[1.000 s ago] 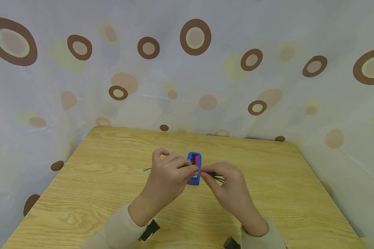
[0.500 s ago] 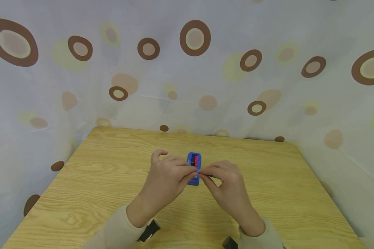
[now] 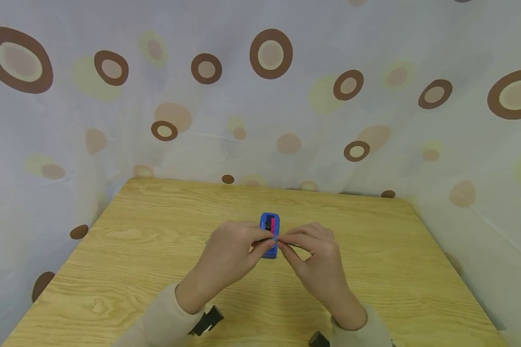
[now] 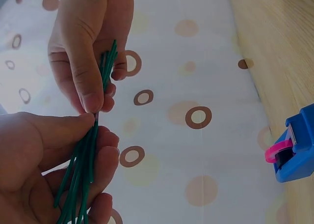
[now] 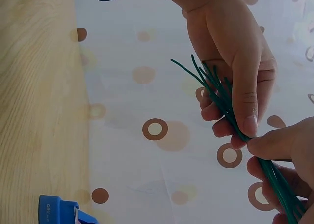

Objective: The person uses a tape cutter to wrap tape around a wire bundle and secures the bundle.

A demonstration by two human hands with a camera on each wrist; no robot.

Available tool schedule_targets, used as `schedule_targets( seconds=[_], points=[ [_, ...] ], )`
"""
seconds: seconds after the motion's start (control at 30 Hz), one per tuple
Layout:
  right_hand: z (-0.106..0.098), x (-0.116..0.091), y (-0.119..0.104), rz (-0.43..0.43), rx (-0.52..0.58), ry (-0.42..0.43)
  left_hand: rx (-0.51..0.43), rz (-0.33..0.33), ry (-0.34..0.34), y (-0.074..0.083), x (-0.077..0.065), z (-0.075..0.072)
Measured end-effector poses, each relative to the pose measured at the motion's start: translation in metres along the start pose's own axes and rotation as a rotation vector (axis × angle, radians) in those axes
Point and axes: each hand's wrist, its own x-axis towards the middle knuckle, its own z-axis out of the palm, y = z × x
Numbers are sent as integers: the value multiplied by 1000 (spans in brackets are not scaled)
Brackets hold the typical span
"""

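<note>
In the head view, my left hand (image 3: pixel 231 253) and right hand (image 3: pixel 319 253) meet fingertip to fingertip in front of me. Both pinch one bundle of thin green wires (image 4: pixel 81 177) near its middle, thumbs against fingers. From the left wrist, the loose ends fan out below across the left palm, and shorter ends rise past the right fingers. The right wrist view has the wires (image 5: pixel 279 184) running diagonally through both hands, a few ends bent outward at the top. Fingers hide the pinched section.
A blue tape dispenser (image 3: pixel 270 220) with a pink core and black part stands on the wooden table (image 3: pixel 178 202), just beyond and below the hands. Behind the table hangs a pale curtain (image 3: pixel 295 106) with brown circles. Dark wrist cameras (image 3: pixel 209 320) sit at the sleeves.
My left hand's raised finger has come down, and the hand has turned slightly. The wire ends fanned out beside the right hand now show as one thin dark line. The dispenser has stayed put.
</note>
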Motion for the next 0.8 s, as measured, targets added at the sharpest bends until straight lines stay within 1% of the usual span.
schedule_targets(
  seconds=[0.17, 0.23, 0.4, 0.5, 0.8],
  points=[
    [2, 1, 0, -46, -24, 46, -30, -9, 7, -1, -1, 1],
    [2, 1, 0, -45, -24, 49, -38, -7, 13, -2, 0, 1],
    [2, 0, -1, 15, 4, 27, -39, 10, 61, -1, 1, -1],
    [2, 1, -1, 32, 20, 21, -28, 16, 87, -1, 1, -1],
    [-1, 3, -4, 112, 114, 2, -2, 32, 121, 0, 1, -1]
  ],
)
